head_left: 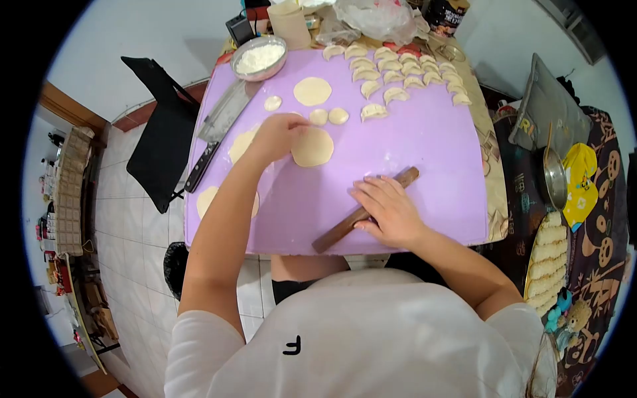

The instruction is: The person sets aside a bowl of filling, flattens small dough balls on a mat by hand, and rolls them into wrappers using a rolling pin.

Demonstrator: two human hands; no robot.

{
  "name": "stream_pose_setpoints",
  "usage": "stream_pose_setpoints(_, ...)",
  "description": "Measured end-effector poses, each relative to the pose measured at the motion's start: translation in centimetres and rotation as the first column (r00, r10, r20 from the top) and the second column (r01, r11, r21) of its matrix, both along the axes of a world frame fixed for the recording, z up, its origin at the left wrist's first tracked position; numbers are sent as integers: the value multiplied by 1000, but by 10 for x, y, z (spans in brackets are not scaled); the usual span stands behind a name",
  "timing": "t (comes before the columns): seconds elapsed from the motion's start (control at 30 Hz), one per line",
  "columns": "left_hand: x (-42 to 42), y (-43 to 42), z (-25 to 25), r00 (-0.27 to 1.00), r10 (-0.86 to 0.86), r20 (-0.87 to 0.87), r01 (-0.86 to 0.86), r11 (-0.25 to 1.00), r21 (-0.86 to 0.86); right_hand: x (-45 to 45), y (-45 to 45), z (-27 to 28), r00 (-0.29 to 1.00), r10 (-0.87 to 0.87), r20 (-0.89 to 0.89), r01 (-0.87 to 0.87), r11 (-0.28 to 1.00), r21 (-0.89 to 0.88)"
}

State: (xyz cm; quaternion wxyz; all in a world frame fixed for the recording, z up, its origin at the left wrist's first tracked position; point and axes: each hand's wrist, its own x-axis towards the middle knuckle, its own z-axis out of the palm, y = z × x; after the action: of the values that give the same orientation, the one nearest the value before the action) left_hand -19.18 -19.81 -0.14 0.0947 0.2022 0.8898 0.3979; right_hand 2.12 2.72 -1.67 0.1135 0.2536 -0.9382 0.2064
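My left hand hovers over the left part of the purple mat, its fingers loosely bent and reaching toward small flattened dough pieces; nothing shows in them. Just below its fingertips lies a rolled round dough wrapper, and another wrapper is farther back. More wrappers are partly hidden under my left hand and forearm. My right hand rests on a wooden rolling pin, fingers across its far side and thumb on the near side. The pin lies slanted near the mat's front edge.
A cleaver with a black handle lies at the mat's left side, below a bowl of flour. Rows of folded dumplings fill the back right. A black chair stands left, and a metal pot sits right.
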Motion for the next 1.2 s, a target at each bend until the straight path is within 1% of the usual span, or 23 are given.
stream_pose_setpoints(0.03,-26,-3,-6,980,27,-198,-36,998,-44,-1,1,-1,1000,10,-3,-10,1000,-4)
stream_pose_setpoints(0.07,-52,-5,-4,920,44,-390,-82,993,-81,-2,0,0,1000,11,-5,-11,1000,-11)
stream_pose_setpoints(0.13,-99,-7,28,878,182,-442,-249,964,-98,-3,0,3,1000,9,24,-9,1000,-11)
stream_pose_setpoints(0.2,-165,-17,21,858,126,-498,-256,946,-200,-3,2,0,999,18,31,-17,1000,-21)
stream_pose_setpoints(0.23,-186,-18,17,848,95,-521,-258,934,-249,-4,3,0,999,21,41,-20,1000,-20)
stream_pose_setpoints(0.33,-205,-6,20,912,-88,-401,-120,876,-467,-5,5,3,997,24,73,-22,999,-30)
stream_pose_setpoints(0.43,-219,1,18,894,-138,-426,-123,839,-530,-5,6,3,996,28,80,-21,997,-77)
stream_pose_setpoints(0.47,-222,0,16,907,-72,-415,-149,866,-477,-3,6,2,997,23,79,-16,996,-86)
stream_pose_setpoints(0.53,-217,-1,23,909,-5,-417,-178,900,-398,-4,7,3,997,30,75,-22,995,-102)
stream_pose_setpoints(0.6,-205,-7,30,905,71,-420,-232,908,-347,-5,6,3,996,33,83,-24,994,-108)
stream_pose_setpoints(0.7,-165,-18,44,942,226,-248,-264,956,-131,-4,5,2,997,36,64,-29,993,-114)
stream_pose_setpoints(0.8,-87,-29,54,965,177,-194,-183,983,-14,-3,6,-2,999,34,28,-30,993,-112)
stream_pose_setpoints(0.87,-28,-36,57,955,174,-241,-191,981,-46,-3,5,-6,999,32,-11,-33,992,-121)
stream_pose_setpoints(0.93,9,-47,46,980,145,-138,-149,989,-19,-2,5,-7,999,26,-27,-29,992,-124)
stream_pose_setpoints(1.0,52,-42,43,985,175,-13,-175,983,-57,0,5,-8,999,29,-42,-35,990,-136)
stream_pose_setpoints(1.03,66,-42,37,994,96,44,-92,992,-87,-1,5,-8,998,31,-46,-37,990,-135)
stream_pose_setpoints(1.1,82,-51,24,995,-89,-48,74,962,-261,1,5,-8,998,26,-53,-33,991,-132)
stream_pose_setpoints(1.2,97,-56,28,986,-160,-49,151,976,-158,3,4,-9,997,14,-78,-22,993,-112)
